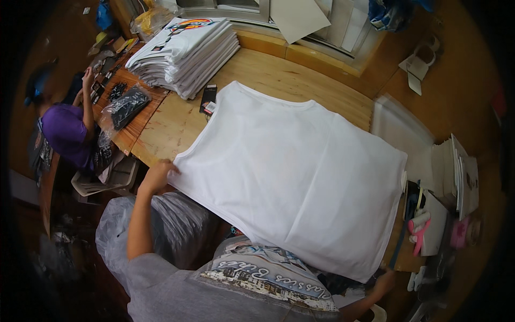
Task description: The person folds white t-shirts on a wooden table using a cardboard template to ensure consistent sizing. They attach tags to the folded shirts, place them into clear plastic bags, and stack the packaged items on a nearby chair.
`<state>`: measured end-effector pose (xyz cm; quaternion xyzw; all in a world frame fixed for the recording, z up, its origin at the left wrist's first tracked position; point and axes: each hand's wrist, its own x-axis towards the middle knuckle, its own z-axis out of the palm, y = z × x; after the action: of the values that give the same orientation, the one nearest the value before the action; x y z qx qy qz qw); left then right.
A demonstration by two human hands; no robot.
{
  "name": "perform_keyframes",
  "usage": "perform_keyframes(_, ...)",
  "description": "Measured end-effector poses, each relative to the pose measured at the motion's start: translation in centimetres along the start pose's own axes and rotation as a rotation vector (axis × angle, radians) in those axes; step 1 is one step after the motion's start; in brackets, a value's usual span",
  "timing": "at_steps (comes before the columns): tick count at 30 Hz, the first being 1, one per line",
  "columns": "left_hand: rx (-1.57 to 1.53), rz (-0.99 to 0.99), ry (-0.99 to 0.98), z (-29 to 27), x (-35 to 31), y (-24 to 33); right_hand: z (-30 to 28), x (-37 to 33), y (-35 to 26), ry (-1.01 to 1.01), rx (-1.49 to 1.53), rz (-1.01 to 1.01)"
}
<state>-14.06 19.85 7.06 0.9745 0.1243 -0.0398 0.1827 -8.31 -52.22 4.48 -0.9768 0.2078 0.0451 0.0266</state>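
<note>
1. A white sleeveless garment [289, 161] lay spread across a wooden table [263, 61], its near side overhanging toward the person's lap.
2. The left hand [157, 177] pinched its left edge; whether the right hand [382, 284], by the near right corner, gripped cloth could not be told.
3. Gentle, even tension seemed best against creases.
4. A black tag [208, 99] lay just beside the cloth, a white stack [182, 61] beyond; a pink-handled roller [420, 236] crowded the right.

soft, even light leaves the spread shirt [300, 172] brightest, its folds faintly shaded; the source is out of view. glints streak the bag [179, 220]. the lower left lies dim. fisheye distortion bends the sill [263, 44], corners are black, and the right hand [383, 283] looks blurred.
</note>
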Motion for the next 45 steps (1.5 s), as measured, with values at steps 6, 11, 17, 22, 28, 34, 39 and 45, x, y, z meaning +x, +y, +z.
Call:
perform_keyframes(6,-0.076,0.043,0.360,3.1,11.5,2.1,3.0,6.1,-11.8,0.366,0.248,-0.366)
perform_keyframes(11,0.118,-0.143,0.168,4.4,17.8,-0.7,6.1,9.8,-12.7,0.301,0.032,-0.270)
perform_keyframes(17,0.226,-0.376,0.234,5.1,13.7,-1.7,5.6,9.7,-11.8,0.264,0.065,-0.256)
perform_keyframes(22,0.187,-0.147,0.460,2.0,19.3,1.0,4.8,11.6,-14.1,0.332,0.110,-0.197)
perform_keyframes(28,-0.001,0.260,0.302,2.2,30.5,2.9,3.7,24.0,-18.9,0.545,0.382,-0.332)
perform_keyframes(34,-0.028,0.154,0.001,0.8,32.9,4.3,1.2,29.9,-23.3,0.367,0.203,0.108)
perform_keyframes(39,-0.060,0.129,-0.122,0.1,34.0,1.5,2.0,32.8,-24.5,0.454,0.328,0.231)
perform_keyframes(45,-0.423,-0.084,0.129,1.8,34.5,1.2,3.7,35.4,-24.6,0.701,0.190,0.037)
